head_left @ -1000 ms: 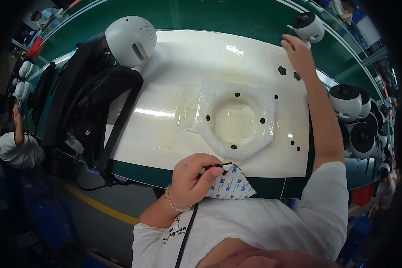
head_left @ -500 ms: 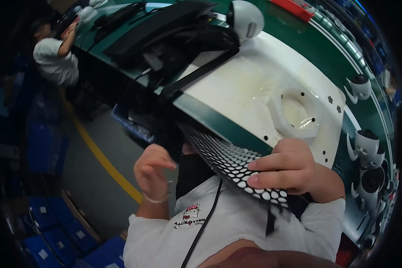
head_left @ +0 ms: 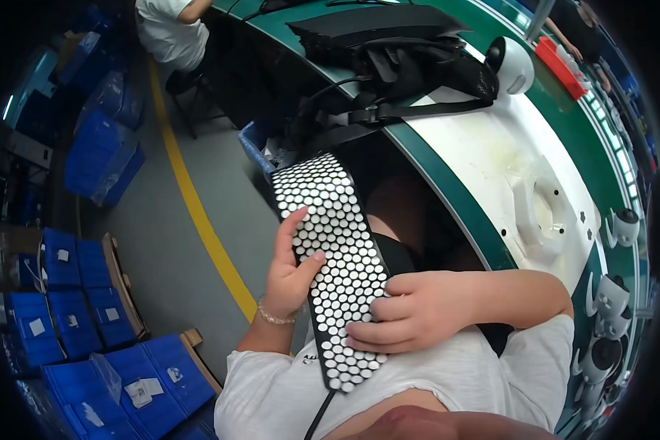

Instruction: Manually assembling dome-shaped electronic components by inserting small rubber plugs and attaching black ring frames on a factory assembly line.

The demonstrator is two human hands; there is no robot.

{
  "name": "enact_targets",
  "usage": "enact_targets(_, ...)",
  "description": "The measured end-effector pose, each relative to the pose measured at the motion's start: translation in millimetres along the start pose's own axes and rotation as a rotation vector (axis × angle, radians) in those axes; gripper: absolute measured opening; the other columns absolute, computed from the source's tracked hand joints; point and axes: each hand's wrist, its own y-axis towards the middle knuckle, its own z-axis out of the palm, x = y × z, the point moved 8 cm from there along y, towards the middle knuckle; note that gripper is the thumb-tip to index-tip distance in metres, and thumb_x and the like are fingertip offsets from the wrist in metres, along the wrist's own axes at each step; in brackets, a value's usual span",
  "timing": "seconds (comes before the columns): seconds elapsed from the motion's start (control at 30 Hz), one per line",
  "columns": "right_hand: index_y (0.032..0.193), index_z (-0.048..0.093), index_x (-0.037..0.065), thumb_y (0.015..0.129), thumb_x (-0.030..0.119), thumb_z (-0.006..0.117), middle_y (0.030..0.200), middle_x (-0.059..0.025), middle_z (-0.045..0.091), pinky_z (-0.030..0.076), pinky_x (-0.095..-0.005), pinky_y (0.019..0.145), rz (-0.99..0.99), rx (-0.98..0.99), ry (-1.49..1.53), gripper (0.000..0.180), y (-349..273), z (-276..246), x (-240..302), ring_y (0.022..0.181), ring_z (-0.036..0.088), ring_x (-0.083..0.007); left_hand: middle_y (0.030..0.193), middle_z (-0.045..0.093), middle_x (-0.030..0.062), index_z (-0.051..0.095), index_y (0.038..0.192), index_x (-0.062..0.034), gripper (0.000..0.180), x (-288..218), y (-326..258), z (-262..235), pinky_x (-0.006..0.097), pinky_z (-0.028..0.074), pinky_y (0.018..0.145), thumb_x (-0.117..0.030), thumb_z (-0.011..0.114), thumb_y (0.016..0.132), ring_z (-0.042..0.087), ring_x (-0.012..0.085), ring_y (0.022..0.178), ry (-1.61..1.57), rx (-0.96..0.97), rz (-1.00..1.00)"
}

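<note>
A long black strip covered with round white dots (head_left: pixel 330 249) stands in front of my chest, its lower end close to my shirt. On its left edge is my left hand (head_left: pixel 290 268), the thumb and a finger on the dotted face. My right hand (head_left: pixel 414 312) grips the lower right side with bent fingers over the dots. The far side of the strip is hidden, and so are the fingertips behind it, if any. A thin black cord (head_left: pixel 321 414) runs down from below the strip's lower tip.
A green workbench (head_left: pixel 458 202) on the right bears a white moulded panel (head_left: pixel 477 139), a black strapped bag (head_left: pixel 396 66) and a white rounded device (head_left: pixel 515 67). More white-and-black devices (head_left: pixel 610 297) line the far right. Blue boxes (head_left: pixel 136 385) stand lower left. A co-worker (head_left: pixel 172 33) sits upper left.
The dotted strip has swung from a slant to nearly upright, its dotted face turned to me. My left hand has come from beside it onto its edge; my right hand has moved down and left.
</note>
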Motion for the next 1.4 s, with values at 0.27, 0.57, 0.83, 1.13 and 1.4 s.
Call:
enact_targets(0.27,0.094,0.060,0.010,0.066,0.011,0.064,0.098,-0.0022,0.058,0.041,-0.0264,0.060,0.470,-0.116,-0.013,0.029,-49,-31,-50,0.074,0.054,-0.0176,0.129,0.032,0.0166,0.005,0.135,-0.0049,0.075,-39,-8,-68,0.032,0.031,0.095,0.009,0.045,0.073,0.042,0.0227,0.112,0.605,-0.194,0.379)
enact_targets(0.57,0.091,0.057,0.005,0.057,-0.004,0.062,0.092,-0.0101,0.058,0.042,-0.0315,0.060,0.884,-0.259,-0.170,0.035,-121,-65,-59,0.071,0.054,-0.0249,0.111,0.052,0.0105,0.042,0.120,0.0051,0.053,-30,90,-212,0.027,0.038,0.089,0.012,0.035,0.067,0.050,0.0176,0.102,0.431,-0.362,0.099)
enact_targets(0.83,0.089,0.056,0.002,0.062,-0.004,0.058,0.091,-0.0142,0.056,0.043,-0.0324,0.065,1.207,-0.319,-0.246,0.028,-171,-73,-50,0.075,0.053,-0.0273,0.103,0.056,0.0066,0.046,0.116,0.0024,0.052,19,219,-266,0.023,0.042,0.079,0.010,0.041,0.064,0.053,0.0134,0.091,0.374,-0.240,-0.039)
enact_targets(1.13,0.090,0.055,0.001,0.071,0.002,0.056,0.092,-0.0149,0.057,0.043,-0.0331,0.072,1.445,-0.318,-0.324,0.019,-203,-67,-52,0.080,0.053,-0.0278,0.101,0.057,0.0059,0.047,0.111,0.0012,0.035,51,291,-223,0.023,0.042,0.079,0.003,0.050,0.076,0.054,0.0118,0.089,0.385,-0.087,-0.116)
enact_targets(1.4,0.092,0.054,0.001,0.072,0.002,0.054,0.093,-0.0158,0.056,0.042,-0.0351,0.074,1.473,-0.343,-0.298,0.020,-214,-61,-55,0.083,0.052,-0.0289,0.099,0.058,0.0133,0.016,0.130,0.0002,0.064,55,328,-224,0.026,0.045,0.077,0.001,0.053,0.079,0.057,0.0152,0.087,0.387,-0.094,-0.069)
